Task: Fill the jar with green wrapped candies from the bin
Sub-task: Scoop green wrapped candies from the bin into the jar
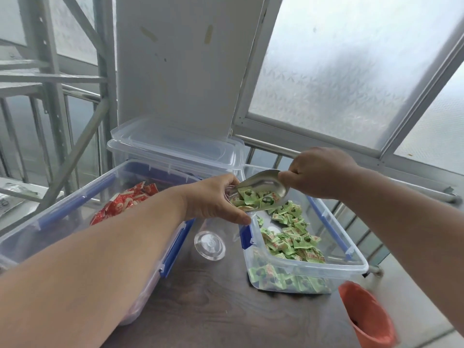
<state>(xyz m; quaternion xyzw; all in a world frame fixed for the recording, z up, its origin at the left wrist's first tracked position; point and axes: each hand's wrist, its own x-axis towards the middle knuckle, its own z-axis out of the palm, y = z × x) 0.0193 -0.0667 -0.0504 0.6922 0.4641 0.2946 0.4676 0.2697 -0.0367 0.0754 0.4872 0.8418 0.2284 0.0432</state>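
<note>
Red bin [75, 209]: clear plastic w/ blue clips, on the left of the dark wood table [213, 310]; red-wrapped candies [125, 202] heaped inside. The left forearm reaches across over it.
Lids [175, 146]: clear plastic lids stacked at the back, up against a white pillar [180, 66].
Windows: frosted panes [351, 71] to the right, metal grille bars [50, 71] to the left.
Orange cup [366, 315]: near table's right front corner, beside the green bin.
In the way: left hand covers the jar mouth from this side, so can't see how full the jar is.
Jar [209, 243]: clear, held tilted betw. the two bins, base toward the viewer, lifted off the table; mouth up at the scoop.
Left hand [213, 199]: fingers wrapped round the jar's upper part, closed on it.
Right hand [321, 172]: fist closed on the handle of a metal scoop [263, 187]; handle itself hidden in the fist.
Scoop: tipped toward the jar mouth, loaded w/ green candies, touching or just at the rim, can't tell which.
Green bin [351, 257]: clear, blue clips, right side of table; green wrapped candies [291, 239] w/ red-and-white labels spread across the bottom, part of the floor bare.
</note>
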